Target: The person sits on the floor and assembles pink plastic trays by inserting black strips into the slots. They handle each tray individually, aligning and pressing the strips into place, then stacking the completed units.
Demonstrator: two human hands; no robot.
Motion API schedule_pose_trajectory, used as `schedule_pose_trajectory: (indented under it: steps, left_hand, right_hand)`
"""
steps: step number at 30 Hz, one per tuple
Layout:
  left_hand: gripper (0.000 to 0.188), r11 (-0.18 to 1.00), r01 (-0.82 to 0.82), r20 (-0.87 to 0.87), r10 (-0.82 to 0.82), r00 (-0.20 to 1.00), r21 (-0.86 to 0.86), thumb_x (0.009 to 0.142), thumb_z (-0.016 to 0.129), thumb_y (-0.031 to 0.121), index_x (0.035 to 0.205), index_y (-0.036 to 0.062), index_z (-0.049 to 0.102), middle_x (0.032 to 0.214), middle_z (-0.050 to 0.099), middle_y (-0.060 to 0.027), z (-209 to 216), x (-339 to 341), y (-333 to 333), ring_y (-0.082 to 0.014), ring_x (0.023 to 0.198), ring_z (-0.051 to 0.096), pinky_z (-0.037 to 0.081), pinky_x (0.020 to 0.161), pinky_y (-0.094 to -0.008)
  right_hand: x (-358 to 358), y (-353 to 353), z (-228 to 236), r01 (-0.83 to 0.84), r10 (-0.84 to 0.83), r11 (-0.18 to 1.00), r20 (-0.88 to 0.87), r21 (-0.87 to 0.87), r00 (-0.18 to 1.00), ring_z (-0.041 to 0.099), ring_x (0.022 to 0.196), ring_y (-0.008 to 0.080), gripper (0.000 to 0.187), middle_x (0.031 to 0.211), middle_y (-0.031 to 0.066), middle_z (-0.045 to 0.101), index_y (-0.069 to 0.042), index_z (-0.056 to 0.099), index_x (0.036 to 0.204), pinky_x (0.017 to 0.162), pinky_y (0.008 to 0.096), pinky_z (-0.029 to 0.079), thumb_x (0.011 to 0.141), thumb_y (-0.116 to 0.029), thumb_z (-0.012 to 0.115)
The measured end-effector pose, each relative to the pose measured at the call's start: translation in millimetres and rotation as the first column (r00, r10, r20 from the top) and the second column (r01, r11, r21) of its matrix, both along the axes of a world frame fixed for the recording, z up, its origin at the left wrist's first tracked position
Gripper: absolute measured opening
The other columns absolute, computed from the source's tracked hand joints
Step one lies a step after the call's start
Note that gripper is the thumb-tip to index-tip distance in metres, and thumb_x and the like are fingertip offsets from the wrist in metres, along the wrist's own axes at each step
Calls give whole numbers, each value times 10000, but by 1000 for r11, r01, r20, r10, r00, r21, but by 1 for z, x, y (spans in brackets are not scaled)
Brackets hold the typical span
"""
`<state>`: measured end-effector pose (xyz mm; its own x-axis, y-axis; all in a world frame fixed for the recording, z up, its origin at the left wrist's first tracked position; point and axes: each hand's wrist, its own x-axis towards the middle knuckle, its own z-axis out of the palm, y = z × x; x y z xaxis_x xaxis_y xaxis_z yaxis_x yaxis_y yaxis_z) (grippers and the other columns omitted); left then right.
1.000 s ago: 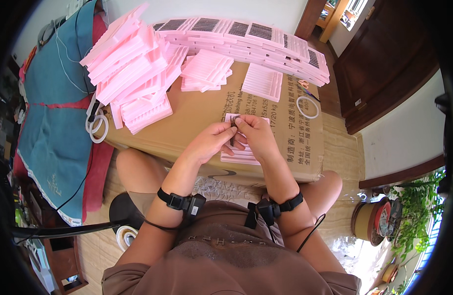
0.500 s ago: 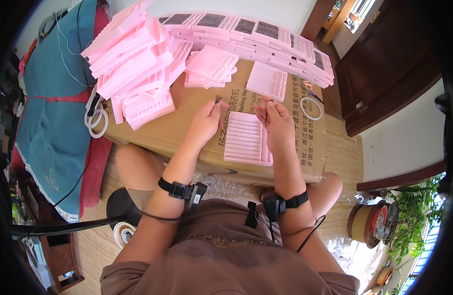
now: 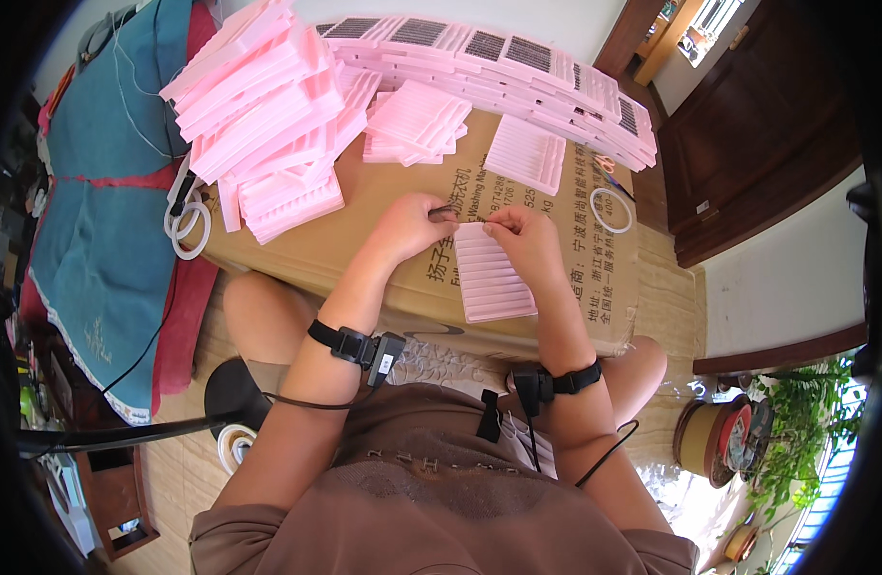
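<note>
My left hand (image 3: 414, 228) is closed around a small dark bundle of thin strands (image 3: 445, 209), which sticks out between thumb and fingers. Just to its right, my right hand (image 3: 525, 240) is closed in a pinch at the far edge of a pink grooved tray (image 3: 493, 278). Whatever its fingertips hold, if anything, is too small to make out. The tray lies flat on a cardboard box (image 3: 393, 278), its long grooves bare where they show. Both hands are close together over the tray's far end, and the right hand covers its upper right part.
A tall, uneven stack of pink trays (image 3: 259, 105) leans at the left, beside a smaller pile (image 3: 417, 120). Trays with dark rows (image 3: 441, 57) line the back. One more tray (image 3: 527, 153), scissors (image 3: 608, 168) and a white ring (image 3: 611, 211) lie at the right.
My hands have come closer together and lower, to the far edge of the near tray. My right hand has moved left; its pinch now meets that edge. The dark bundle remains in my left hand.
</note>
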<state>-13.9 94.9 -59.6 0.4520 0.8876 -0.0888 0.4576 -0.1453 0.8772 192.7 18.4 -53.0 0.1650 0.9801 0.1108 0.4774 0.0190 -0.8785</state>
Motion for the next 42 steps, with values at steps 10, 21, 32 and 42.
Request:
schedule_pose_trajectory:
  steps: [10, 21, 32, 42]
  left_hand:
    - [204, 1000, -6, 18, 6, 1000, 13, 871, 783, 156, 992, -8, 761, 884, 753, -82, 3, 2, -3, -141, 830, 679, 535, 796, -303]
    - [175, 1000, 16, 58, -15, 998, -24, 870, 773, 114, 1013, 14, 762, 887, 736, -58, -1, 1, -2, -131, 830, 656, 528, 795, -297]
    - [177, 999, 53, -32, -53, 998, -14, 844, 766, 48, 1019, 31, 754, 856, 680, -27, -1, -2, 0, -128, 816, 614, 518, 778, -301]
    - [255, 999, 38, -27, -38, 999, 12, 798, 831, 127, 1021, 28, 753, 827, 671, -39, 5, -1, -5, -142, 775, 608, 519, 752, -314]
  right_hand:
    - [-17, 0, -8, -122, 26, 982, 528, 148, 849, 591, 1093, 289, 81, 1046, 49, 629, -109, 739, 893, 922, 464, 457, 890, -188, 721]
    - [-22, -2, -7, -100, 4, 984, 550, 144, 835, 588, 1092, 299, 74, 1061, 49, 623, -97, 717, 869, 914, 478, 457, 893, -164, 697]
    - [-20, 3, -15, -129, 15, 974, 515, 187, 857, 588, 1075, 321, 65, 1055, 69, 623, -74, 701, 845, 891, 488, 470, 881, -128, 695]
    - [-21, 3, -17, -119, 6, 975, 510, 189, 860, 588, 1064, 313, 75, 1041, 62, 621, -76, 692, 833, 877, 514, 452, 882, -132, 683]
